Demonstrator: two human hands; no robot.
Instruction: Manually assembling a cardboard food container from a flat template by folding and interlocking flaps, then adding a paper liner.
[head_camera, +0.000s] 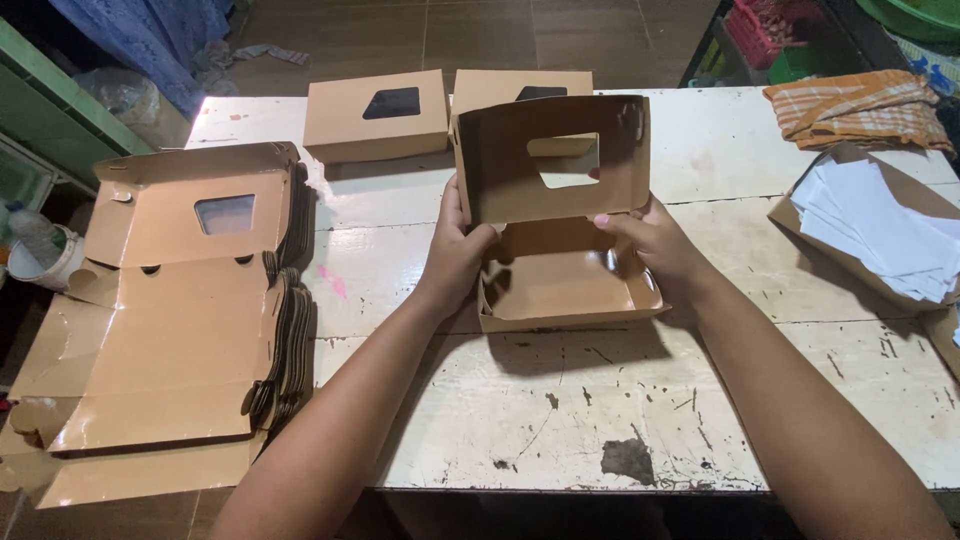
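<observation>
**Two hands on a half-folded cardboard box**

At the far left edge a white cup (40, 262) sits just off the table, below a green ledge. Next to it, a thick stack of flat box blanks (180, 300) covers the left end of the white table (560, 410), hanging over its near corner. The top blank lies unfolded, brown, with a small window cut in its upper panel.

Behind the stack, towards the table's far edge, stand two finished boxes. The first closed box (377, 114) has a dark window in its lid; the second closed box (520, 88) is just beside it and partly hidden by the raised lid in front.

In the middle of the table is the open box (565, 285), its tray resting on the tabletop and its lid (552, 160) standing upright, the window showing the table behind. The left hand (455, 250) grasps the box at the left side, where lid meets tray, thumb inside against the wall. The right hand (655, 245) grips the right side at the same hinge line, fingers curled over the edge into the tray. Both forearms reach in from the near edge.

To the right, an orange striped cloth (860, 108) lies folded at the far corner. Below it, a shallow brown carton (800, 210) holds a pile of white paper sheets (880, 230) at the table's right edge.
</observation>
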